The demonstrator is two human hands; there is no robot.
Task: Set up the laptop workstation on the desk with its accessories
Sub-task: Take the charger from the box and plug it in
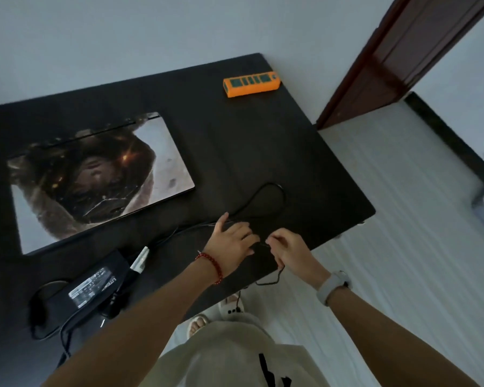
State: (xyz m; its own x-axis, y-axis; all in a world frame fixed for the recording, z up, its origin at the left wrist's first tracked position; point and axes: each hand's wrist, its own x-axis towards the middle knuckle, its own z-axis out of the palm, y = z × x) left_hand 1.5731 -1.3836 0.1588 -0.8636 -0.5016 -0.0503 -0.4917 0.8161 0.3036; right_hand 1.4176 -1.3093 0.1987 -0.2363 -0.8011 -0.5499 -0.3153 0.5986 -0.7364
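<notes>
Beside the closed laptop (95,180), left hand (229,244) is lying spread on a dark object, right hand (288,248) is pinching its thin cable (266,191): judged untangling, with routing to come.

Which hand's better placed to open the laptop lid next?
Left. The left hand sits closer to the closed laptop, which lies on its side of the desk. The right hand pinches the black cable, farther away.

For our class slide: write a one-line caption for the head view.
Both hands untangle a black cable beside a closed laptop.
</notes>
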